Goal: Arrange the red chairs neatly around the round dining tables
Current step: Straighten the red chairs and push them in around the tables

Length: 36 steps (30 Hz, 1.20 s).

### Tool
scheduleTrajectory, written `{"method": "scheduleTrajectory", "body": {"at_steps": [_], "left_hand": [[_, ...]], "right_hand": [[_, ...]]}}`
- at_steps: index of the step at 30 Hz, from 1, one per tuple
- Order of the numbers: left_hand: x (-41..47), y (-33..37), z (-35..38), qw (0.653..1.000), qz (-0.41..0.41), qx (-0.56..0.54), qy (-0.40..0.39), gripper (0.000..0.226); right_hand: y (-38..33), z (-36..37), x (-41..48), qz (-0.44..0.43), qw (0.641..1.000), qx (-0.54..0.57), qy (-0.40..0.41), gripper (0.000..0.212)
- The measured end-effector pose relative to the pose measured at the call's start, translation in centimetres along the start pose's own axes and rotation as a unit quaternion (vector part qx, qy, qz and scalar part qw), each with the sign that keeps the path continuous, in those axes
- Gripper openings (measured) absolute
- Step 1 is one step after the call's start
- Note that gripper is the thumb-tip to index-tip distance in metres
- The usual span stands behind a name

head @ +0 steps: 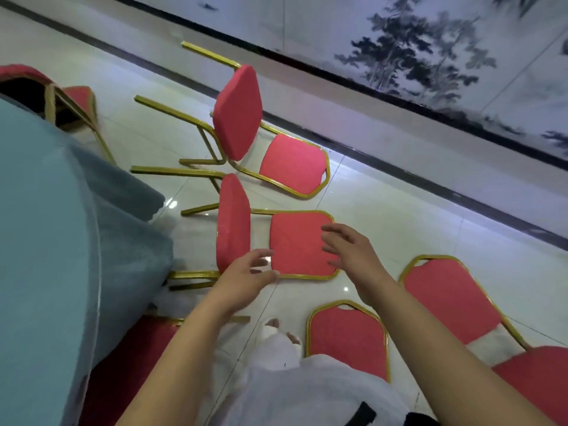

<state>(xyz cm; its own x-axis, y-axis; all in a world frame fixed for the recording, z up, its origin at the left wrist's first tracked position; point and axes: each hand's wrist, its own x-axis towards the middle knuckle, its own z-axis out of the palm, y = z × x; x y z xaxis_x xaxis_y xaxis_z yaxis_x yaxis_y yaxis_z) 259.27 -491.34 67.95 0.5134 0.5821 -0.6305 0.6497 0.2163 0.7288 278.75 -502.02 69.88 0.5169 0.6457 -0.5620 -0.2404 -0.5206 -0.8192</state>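
Observation:
Several red padded chairs with gold metal frames are spread over the glossy white floor beside a round table [46,241] draped in blue-green cloth. The nearest chair [295,244] seems to lie on its back, backrest facing up and legs pointing toward the table. My left hand [246,272] hovers open at the backrest's lower left corner. My right hand [347,247] is open over its right edge, fingers spread. Neither hand grips the frame. A second chair [289,164] lies the same way just beyond.
Another chair [76,96] stands at the table's far edge. Two more backrests [347,339] [451,299] lie at lower right, close to my white-clad foot [270,327]. A wall with a dark baseboard [399,173] and an ink tree mural runs diagonally behind.

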Motion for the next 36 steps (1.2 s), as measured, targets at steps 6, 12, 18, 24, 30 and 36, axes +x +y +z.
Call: {"method": "scheduleTrajectory", "body": {"at_steps": [6, 12, 18, 24, 30, 36], "left_hand": [[8.9, 8.2, 2.8, 0.996, 0.030, 0.033, -0.073, 0.037], [17.6, 18.9, 4.8, 0.982, 0.098, 0.079, -0.142, 0.039], [24.8, 26.3, 4.5, 0.981, 0.111, 0.097, -0.130, 0.041], [30.2, 27.9, 2.4, 0.993, 0.062, 0.058, -0.077, 0.044], [35.8, 25.4, -0.7, 0.992, -0.042, -0.086, 0.080, 0.034], [34.6, 23.9, 1.4, 0.882, -0.193, -0.250, 0.351, 0.022]], "right_hand": [[-0.6, -6.4, 2.3, 0.035, 0.993, 0.060, 0.100, 0.016], [-7.0, -11.8, 7.4, -0.003, 0.984, 0.071, 0.164, 0.019], [-12.9, -14.0, 13.8, -0.039, 0.982, 0.079, 0.166, 0.020], [-17.3, -15.3, 22.8, -0.029, 0.993, 0.037, 0.110, 0.022], [-22.4, -13.6, 35.7, -0.027, 0.995, -0.058, -0.082, 0.021], [-26.6, -13.5, 45.6, 0.003, 0.944, -0.185, -0.275, 0.021]]}}
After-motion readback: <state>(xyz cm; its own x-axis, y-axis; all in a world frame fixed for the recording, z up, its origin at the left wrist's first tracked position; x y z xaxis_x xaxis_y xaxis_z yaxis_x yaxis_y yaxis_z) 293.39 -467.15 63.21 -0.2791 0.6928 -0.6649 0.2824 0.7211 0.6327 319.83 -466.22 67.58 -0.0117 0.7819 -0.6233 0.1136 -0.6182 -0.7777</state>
